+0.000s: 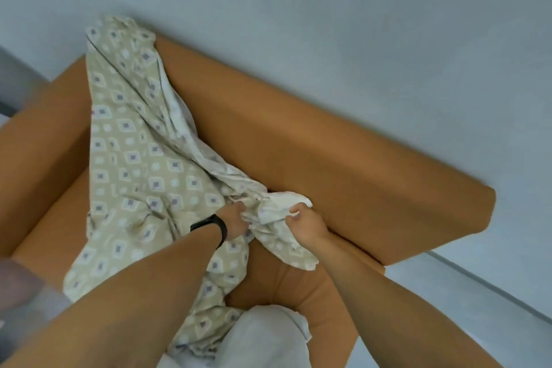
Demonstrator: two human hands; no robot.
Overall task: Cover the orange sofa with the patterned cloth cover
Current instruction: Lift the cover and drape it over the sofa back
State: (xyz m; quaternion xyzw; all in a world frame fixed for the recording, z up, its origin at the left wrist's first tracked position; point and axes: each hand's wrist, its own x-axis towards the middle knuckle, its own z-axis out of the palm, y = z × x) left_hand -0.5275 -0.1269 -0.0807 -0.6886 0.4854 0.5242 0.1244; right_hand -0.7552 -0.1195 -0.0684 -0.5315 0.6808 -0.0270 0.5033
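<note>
1. Sofa, L side: the orange sofa [313,140] stands against a pale wall [328,9]. L armrest and adjoining seat area partly under the patterned cloth cover [134,158]; one end of the cover is hung over the backrest top at L, the rest runs down across the seat and off the front edge.

2. Centre: cover is bunched here, pale underside showing in the folds. Left hand [234,219], black band at wrist, fingers curled into the bunch, gripping it. Right hand [307,225] just beside it, fingers pinching a fold of the same bunch.

3. R side: backrest, R armrest and R part of seat bare orange, i.e. approx. half the sofa uncovered.

4. Step in hand (judgement): spreading phase, early-mid. Cover is laid on but not opened out.

5. Next move (judgement): separate the gathered edge, carry it R-ward across seat and backrest to the R armrest, print side up; avoid dragging the L end off the backrest.

6. Containers: none in view.
</note>
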